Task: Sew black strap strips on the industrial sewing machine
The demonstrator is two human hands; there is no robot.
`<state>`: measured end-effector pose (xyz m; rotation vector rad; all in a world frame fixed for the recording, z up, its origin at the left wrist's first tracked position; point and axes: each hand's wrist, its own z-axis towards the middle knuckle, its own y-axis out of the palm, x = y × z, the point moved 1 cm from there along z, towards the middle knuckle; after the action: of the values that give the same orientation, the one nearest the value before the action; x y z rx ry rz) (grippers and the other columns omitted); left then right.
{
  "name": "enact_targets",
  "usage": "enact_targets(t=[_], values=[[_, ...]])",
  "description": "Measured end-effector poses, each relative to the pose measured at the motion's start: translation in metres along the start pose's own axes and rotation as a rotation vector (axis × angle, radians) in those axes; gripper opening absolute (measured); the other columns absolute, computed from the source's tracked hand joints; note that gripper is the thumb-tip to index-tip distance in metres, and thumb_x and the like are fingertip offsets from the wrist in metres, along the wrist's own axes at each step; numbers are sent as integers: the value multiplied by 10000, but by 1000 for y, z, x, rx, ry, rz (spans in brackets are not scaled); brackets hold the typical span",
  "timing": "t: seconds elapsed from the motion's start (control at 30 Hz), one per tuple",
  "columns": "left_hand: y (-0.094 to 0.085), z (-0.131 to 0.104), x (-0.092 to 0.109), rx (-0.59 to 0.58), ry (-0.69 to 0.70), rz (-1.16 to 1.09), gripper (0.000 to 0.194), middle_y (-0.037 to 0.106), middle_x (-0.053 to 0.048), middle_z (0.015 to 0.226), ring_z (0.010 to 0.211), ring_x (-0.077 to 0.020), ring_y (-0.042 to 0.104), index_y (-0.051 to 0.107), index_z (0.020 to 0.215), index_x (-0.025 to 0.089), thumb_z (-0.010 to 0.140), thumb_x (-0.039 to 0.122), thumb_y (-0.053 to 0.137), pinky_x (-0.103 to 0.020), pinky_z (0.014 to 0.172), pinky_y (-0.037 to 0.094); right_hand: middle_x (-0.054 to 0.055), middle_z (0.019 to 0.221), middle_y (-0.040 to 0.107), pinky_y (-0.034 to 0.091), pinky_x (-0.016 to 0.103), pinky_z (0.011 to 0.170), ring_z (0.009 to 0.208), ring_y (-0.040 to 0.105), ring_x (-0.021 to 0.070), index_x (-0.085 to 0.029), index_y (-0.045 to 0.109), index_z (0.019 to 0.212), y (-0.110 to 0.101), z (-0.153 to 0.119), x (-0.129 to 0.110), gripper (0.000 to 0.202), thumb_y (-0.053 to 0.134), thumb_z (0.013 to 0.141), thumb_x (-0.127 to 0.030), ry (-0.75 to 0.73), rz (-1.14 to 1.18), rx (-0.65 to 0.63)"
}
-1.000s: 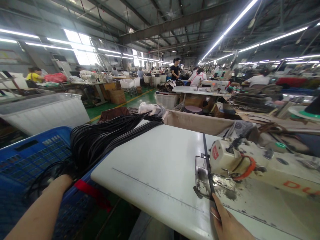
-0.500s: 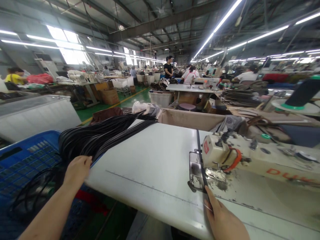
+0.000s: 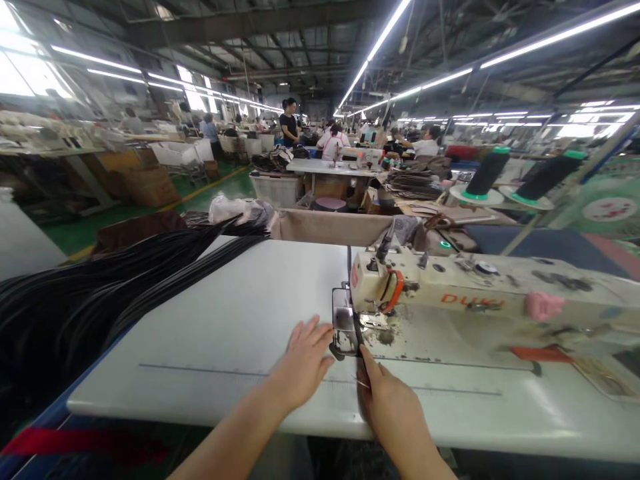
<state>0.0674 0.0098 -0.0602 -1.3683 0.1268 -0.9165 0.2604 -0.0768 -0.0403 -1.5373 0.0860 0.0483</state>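
Note:
A narrow black strap [image 3: 357,331] runs front to back along the white sewing table, passing beside the head of the sewing machine [image 3: 423,290]. Its near end is pinched in my right hand [image 3: 395,407], just in front of the metal needle plate [image 3: 344,320]. Something thin and shiny sticks out by that hand's fingers, too small to name. My left hand [image 3: 306,363] is over the table left of the plate, fingers spread and holding nothing; its fingertips come close to the plate's edge.
A thick bundle of black straps [image 3: 150,270] drapes over the table's left side. Black thread cones [image 3: 487,173] stand behind the machine at right. A fabric-lined bin [image 3: 330,227] borders the far table edge. Red cloth [image 3: 85,441] hangs at lower left. Co-workers are in the background.
My left hand has come from the strap bundle at the left table edge to beside the needle plate, its fingers now spread. The view has swung right. My right hand still holds the strap.

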Motion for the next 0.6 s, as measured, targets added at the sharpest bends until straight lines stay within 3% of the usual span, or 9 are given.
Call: enact_targets(t=[0.07,0.17,0.37,0.47,0.6], values=[[10,11,24,-25,43,21,523,503,-112,1574,1550,-334,302,473,1519,228,1001,296,484,-625,1256,260,121,1093,774,560,288,690,855,758,225,-145,471,1524,0,-1,0,532,478,992,-162,7,19,-21],[21,20,42,-10,106,35,514,523,-122,1558,1544,-321,324,469,1526,188,1022,283,447,-593,1269,253,137,1167,759,576,304,728,903,762,236,-123,455,1523,0,-4,3,503,450,1030,-220,4,85,-12],[32,15,49,103,161,62,433,599,-87,1494,1473,-247,459,562,1451,182,1066,304,408,-464,1275,271,112,1137,777,579,303,758,953,766,238,-171,589,1357,0,-9,28,388,409,1074,-366,-23,191,197],[29,12,52,87,179,121,551,529,-113,1555,1507,-273,408,501,1508,155,1056,466,442,-449,1275,260,126,1075,785,574,321,738,900,769,253,-157,616,1311,2,-6,40,400,398,1077,-398,-30,98,286],[24,12,55,43,174,173,701,445,-147,1608,1553,-301,310,442,1543,95,1048,586,376,-454,1294,181,106,1056,787,567,315,727,882,762,239,-166,616,1292,9,-3,45,388,378,1082,-389,-49,68,309]])
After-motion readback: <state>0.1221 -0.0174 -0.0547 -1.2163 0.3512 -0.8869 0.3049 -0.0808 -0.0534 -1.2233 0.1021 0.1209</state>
